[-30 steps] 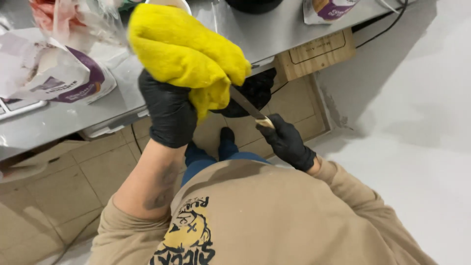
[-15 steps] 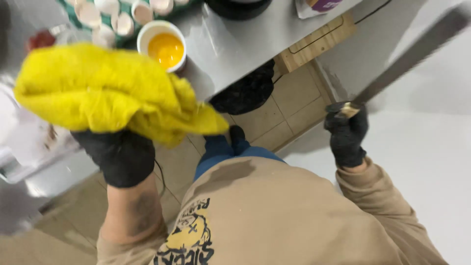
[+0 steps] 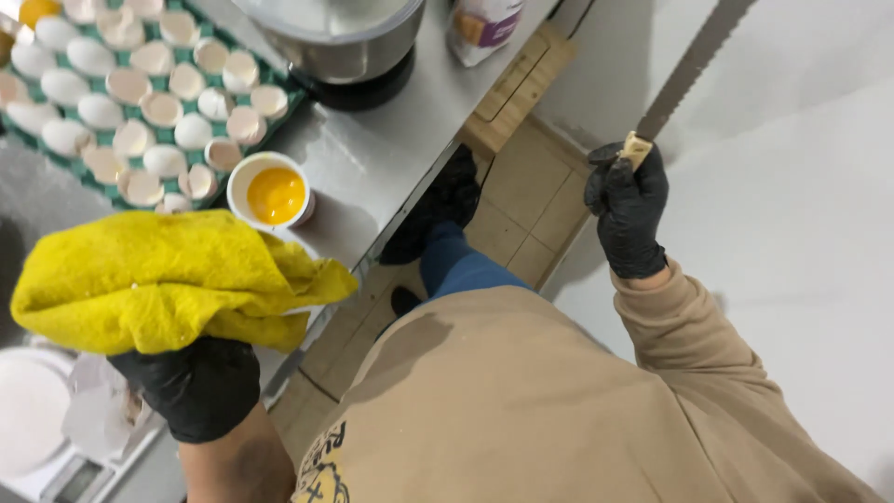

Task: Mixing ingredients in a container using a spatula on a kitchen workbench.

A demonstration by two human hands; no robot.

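Lower left: gloved left hand point(image 3: 191, 387) gripping a yellow cloth point(image 3: 158, 279) above the worktop point(image 3: 372, 158). Behind it, egg tray point(image 3: 121, 93) upper left, yolk cup point(image 3: 273, 193) beside it. Upper right: gloved right hand point(image 3: 629, 205) clenched on a knife point(image 3: 684, 70), blade slanting up.

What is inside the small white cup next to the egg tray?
The white cup on the steel counter holds yellow egg yolk, visible from above. How deep it goes cannot be seen, and the yellow cloth in the left hand covers the counter just below it.
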